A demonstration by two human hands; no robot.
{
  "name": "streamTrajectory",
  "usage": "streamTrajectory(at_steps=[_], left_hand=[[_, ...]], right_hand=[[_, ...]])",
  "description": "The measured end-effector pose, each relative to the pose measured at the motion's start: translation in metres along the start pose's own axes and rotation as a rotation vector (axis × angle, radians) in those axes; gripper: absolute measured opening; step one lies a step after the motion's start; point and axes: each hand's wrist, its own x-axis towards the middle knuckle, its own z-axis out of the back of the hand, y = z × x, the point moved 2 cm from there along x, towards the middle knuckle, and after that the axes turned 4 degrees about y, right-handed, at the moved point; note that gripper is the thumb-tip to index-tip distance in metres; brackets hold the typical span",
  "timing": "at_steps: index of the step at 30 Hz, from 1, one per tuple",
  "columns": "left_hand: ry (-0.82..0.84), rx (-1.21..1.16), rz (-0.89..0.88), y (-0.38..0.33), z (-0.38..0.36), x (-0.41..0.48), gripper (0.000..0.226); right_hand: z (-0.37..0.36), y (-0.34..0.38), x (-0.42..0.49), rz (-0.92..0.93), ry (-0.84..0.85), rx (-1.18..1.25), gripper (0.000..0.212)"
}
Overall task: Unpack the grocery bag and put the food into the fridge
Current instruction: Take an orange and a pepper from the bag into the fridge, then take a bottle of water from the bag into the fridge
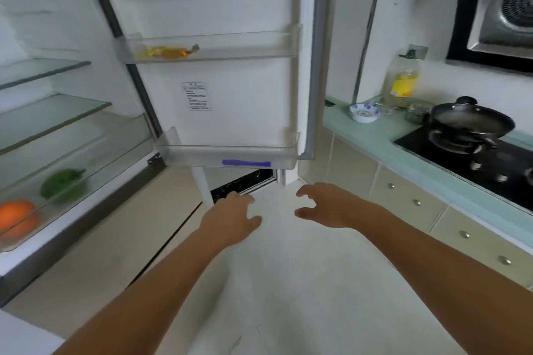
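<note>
The fridge point(72, 23) stands open at the left, its door point(230, 8) swung wide toward the camera. In the clear crisper drawer point(121, 135) at the bottom lie a round orange point(17, 217) and, just beside it toward the door, a dark green pepper point(62, 186), both blurred behind the drawer's front. A yellow-orange packet point(168, 52) with a glossy wrapper lies in the middle door shelf point(245, 49). The lowest door shelf point(227, 153) bears a strip of blue tape point(246, 163).

Two glass shelves point(52, 112) sit above the drawer. The floor point(288, 282) is pale tile. Along the right runs a pale green counter point(375, 135) over cream cabinet drawers point(403, 199) with round knobs; on it stand a blue-and-white bowl point(364, 113), an oil bottle point(402, 81) and a black hob point(461, 158) carrying a lidded black pan point(470, 121). An extractor fan point(507, 6) hangs on the wall above.

The packet lies flat, its long axis along the shelf, its twisted end pointing right toward the door's outer edge. The pepper's stem points up and right, toward the door.

Both arms reach forward over the floor, below the lowest door shelf. The left hand point(233, 219) and the right hand point(331, 204) are palm-down with fingers spread and loosely bent — neither holds anything, and they are apart from each other.
</note>
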Motion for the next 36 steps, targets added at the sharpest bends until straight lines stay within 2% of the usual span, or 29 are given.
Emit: streamTrajectory(at_steps=[5, 17, 25, 36], left_hand=[[0.056, 0.035, -0.164, -0.12, -0.026, 0.026, 0.06], [0.208, 0.143, -0.578, -0.472, -0.146, 0.049, 0.055], [0.29, 0.177, -0.764, -0.615, -0.205, 0.052, 0.055], [0.371, 0.218, -0.966, -0.791, -0.273, 0.115, 0.058]], right_hand=[[0.01, -0.103, -0.07, -0.163, -0.051, 0.073, 0.058], [0.034, -0.381, -0.288, -0.58, -0.184, 0.209, 0.053], [0.029, -0.488, -0.383, -0.777, -0.211, 0.27, 0.052], [0.049, -0.63, -0.431, -0.977, -0.269, 0.353, 0.052]])
